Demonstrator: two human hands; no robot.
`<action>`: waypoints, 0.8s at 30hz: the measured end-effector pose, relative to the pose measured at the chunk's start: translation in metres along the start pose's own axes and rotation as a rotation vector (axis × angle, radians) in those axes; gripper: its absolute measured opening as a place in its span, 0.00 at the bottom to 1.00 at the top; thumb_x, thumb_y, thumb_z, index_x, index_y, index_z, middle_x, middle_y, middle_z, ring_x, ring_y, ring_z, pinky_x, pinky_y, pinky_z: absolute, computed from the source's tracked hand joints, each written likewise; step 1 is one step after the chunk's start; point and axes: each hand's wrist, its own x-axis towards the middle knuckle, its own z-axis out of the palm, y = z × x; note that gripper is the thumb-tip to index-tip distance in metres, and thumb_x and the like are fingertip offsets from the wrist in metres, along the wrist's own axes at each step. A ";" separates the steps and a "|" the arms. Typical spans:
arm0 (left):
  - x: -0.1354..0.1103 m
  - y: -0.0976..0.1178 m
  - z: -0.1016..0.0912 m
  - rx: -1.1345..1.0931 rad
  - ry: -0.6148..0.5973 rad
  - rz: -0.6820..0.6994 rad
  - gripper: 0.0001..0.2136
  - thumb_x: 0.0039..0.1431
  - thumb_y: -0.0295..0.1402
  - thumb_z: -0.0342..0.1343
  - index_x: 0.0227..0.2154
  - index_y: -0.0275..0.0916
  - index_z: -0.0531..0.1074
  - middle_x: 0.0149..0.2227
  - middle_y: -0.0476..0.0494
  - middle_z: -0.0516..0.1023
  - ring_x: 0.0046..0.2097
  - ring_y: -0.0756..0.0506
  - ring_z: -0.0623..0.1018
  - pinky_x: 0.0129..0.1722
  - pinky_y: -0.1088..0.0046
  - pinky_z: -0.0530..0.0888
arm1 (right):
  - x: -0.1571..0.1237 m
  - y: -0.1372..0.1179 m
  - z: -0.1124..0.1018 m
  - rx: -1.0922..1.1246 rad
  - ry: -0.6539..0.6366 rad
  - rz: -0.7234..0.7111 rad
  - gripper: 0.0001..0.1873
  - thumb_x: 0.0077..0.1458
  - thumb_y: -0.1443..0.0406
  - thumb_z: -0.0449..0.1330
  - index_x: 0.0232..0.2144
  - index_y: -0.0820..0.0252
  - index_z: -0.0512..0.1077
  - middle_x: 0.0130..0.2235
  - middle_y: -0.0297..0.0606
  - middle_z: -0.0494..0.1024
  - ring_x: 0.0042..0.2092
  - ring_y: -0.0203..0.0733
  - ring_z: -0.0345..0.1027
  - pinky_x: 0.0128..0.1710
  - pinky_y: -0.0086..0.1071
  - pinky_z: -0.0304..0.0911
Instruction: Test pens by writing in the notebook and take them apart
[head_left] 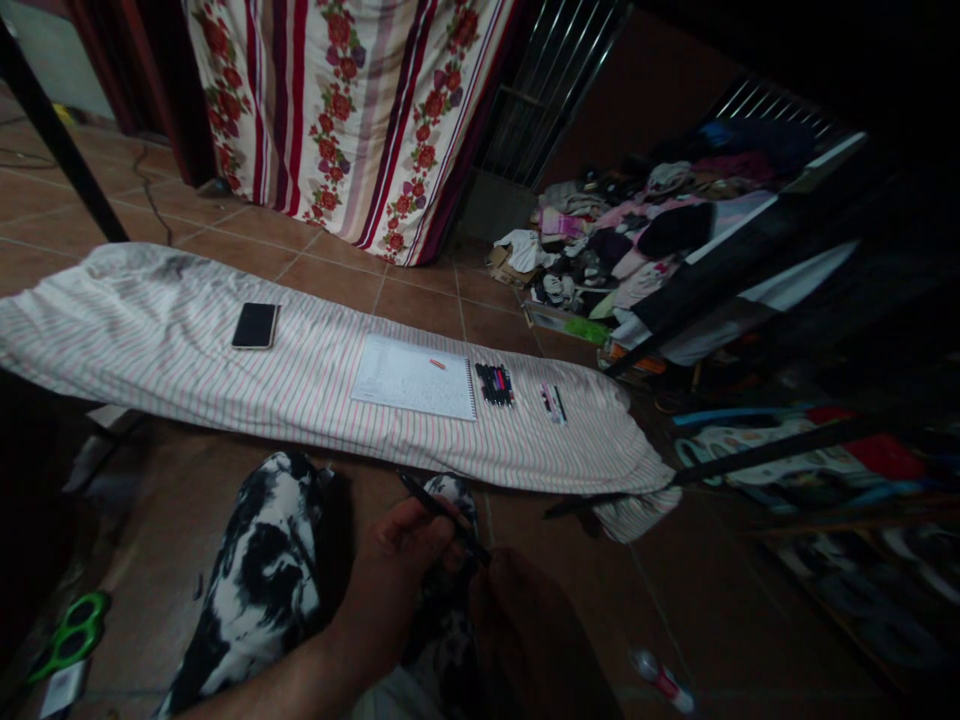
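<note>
Room floor, seen from above. A floral striped curtain (345,120) hangs along the far side; a heaped pile of clothes (645,230) sits to the right. Brown tiled floor (420,310) runs between them and around a long board draped in striped cloth (165,320), which crosses the view just ahead of the person. Its near edge is a short way beyond the knees, and its cloth droops at the right end.

Along the board, left to right: a black smartphone (255,325), a spiral notebook (412,378) with a small orange item (437,363) on its page, a tight row of pens (495,384), then a couple of markers (553,403). Open cloth lies left of the phone.

Nearer in, legs in black-and-white patterned trousers (259,570) fill the lower middle. Green scissors (71,635) lie on the tiles at lower left; a small white and red bottle (664,680) lies at lower right, with open floor around it.

Left hand (409,560) is curled closed around a black pen (431,505), held above the legs, well short of the board. Right hand (525,640) is dark, close by the pen's lower end; its grip cannot be made out.
</note>
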 end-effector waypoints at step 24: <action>-0.004 0.009 0.004 0.185 0.043 0.106 0.03 0.46 0.30 0.58 0.25 0.36 0.75 0.19 0.53 0.69 0.24 0.53 0.67 0.25 0.79 0.64 | 0.002 0.025 0.000 0.146 0.132 0.202 0.14 0.41 0.52 0.63 0.24 0.55 0.72 0.25 0.37 0.73 0.26 0.40 0.66 0.25 0.30 0.62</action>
